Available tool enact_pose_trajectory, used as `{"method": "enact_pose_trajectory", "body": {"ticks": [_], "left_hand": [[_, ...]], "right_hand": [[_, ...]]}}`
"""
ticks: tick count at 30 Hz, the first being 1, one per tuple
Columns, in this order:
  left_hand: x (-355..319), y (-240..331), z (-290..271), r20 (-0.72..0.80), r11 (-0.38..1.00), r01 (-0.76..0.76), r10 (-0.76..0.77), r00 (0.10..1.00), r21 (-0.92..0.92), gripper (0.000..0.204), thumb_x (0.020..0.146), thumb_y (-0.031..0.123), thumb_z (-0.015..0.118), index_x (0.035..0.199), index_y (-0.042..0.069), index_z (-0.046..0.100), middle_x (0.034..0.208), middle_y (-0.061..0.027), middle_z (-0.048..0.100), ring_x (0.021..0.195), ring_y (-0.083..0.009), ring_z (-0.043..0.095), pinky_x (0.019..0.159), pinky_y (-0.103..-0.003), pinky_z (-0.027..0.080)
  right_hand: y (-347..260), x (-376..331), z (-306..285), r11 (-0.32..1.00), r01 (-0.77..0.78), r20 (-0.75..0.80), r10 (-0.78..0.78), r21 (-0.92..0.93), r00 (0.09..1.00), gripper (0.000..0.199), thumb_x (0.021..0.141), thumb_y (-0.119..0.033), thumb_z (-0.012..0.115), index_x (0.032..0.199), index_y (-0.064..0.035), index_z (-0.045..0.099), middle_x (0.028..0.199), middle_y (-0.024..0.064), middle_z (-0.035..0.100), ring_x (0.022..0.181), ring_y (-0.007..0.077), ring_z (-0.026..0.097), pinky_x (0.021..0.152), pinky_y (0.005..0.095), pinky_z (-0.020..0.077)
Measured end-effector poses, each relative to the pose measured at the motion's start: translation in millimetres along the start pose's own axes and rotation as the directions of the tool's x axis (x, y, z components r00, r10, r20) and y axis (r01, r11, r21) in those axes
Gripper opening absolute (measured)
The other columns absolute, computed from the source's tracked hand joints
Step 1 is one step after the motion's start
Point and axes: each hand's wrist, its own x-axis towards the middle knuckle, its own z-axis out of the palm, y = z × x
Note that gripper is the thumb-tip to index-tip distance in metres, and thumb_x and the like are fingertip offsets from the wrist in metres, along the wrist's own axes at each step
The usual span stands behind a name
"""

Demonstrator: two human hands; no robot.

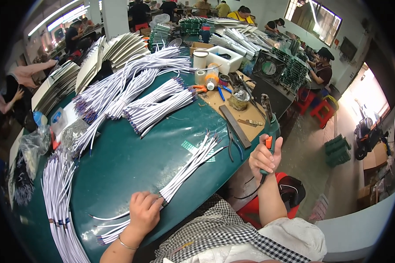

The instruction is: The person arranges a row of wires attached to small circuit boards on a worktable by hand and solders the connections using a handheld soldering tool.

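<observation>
A: Item one, your left hand: condition?

B: Closed. Your fingers curl around the middle of a slim bundle of white-sheathed wires. The bundle lies aslant on the dark green, smooth-topped table, one set of ends pointing away from you toward the right, the other spreading out below your wrist.

A: Item two, your right hand?

B: Closed as well, raised beyond the table's right edge. It grips a green-bodied handheld tool with an orange trigger, its metal nose pointing up and away from you, its dark cord hanging below your fist. Whether you press the trigger, I cannot tell.

A: Between tool and bundle?

B: One pair of blue-handled metal pliers, flat on the table. Just beside it, one long, flat, dark metal bar, partly on a tan board. Also on that board, one round tin with crumpled silvery foil.

A: Further stock of wire?

B: Two lots. One thick heap of short white wire bundles, farther up the table, apart from your hands. One long banded sheaf of white wires, near the table's left side, well apart from your left hand.
</observation>
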Motion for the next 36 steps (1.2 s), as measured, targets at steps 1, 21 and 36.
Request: {"method": "enact_pose_trajectory", "body": {"ticks": [1, 21, 36], "left_hand": [[0, 0, -1, 0.008, 1.0, -0.012, 0.012, 1.0, -0.002, 0.03, 0.061, -0.001, 0.063, 0.089, 0.007, 0.062, 0.086, -0.0052, 0.06, 0.082, -0.0255, 0.058, 0.072, -0.04, 0.043], [1, 1, 1, 0.028, 1.0, -0.009, 0.009, 1.0, 0.004, 0.03, 0.062, 0.001, 0.063, 0.091, 0.007, 0.062, 0.086, -0.0052, 0.061, 0.083, -0.0255, 0.058, 0.074, -0.04, 0.044], [-15, 19, 0, -0.056, 0.995, -0.083, 0.081, 0.995, -0.045, 0.018, 0.069, 0.013, 0.063, 0.085, 0.004, 0.06, 0.077, -0.0051, 0.052, 0.076, -0.0216, 0.053, 0.067, -0.034, 0.041]], "right_hand": [[1, 0, 1, 1.0, -0.003, 0.002, 0.003, 0.0, 1.0, 0.056, 0.095, -0.046, 0.051, 0.122, 0.0034, 0.049, 0.06, 0.007, 0.046, 0.043, 0.0139, 0.049, 0.035, 0.0226, 0.0463], [17, 3, -2, 0.993, -0.017, -0.015, 0.019, 0.116, 1.0, 0.055, 0.096, -0.045, 0.051, 0.124, 0.0027, 0.049, 0.063, 0.008, 0.048, 0.047, 0.0138, 0.052, 0.038, 0.0231, 0.0493], [66, 3, -73, 0.974, -0.148, -0.529, 0.035, -0.171, 0.848, 0.048, 0.094, -0.046, 0.053, 0.117, -0.0046, 0.048, 0.07, 0.0026, 0.039, 0.053, 0.0117, 0.041, 0.042, 0.0228, 0.0385]]}}
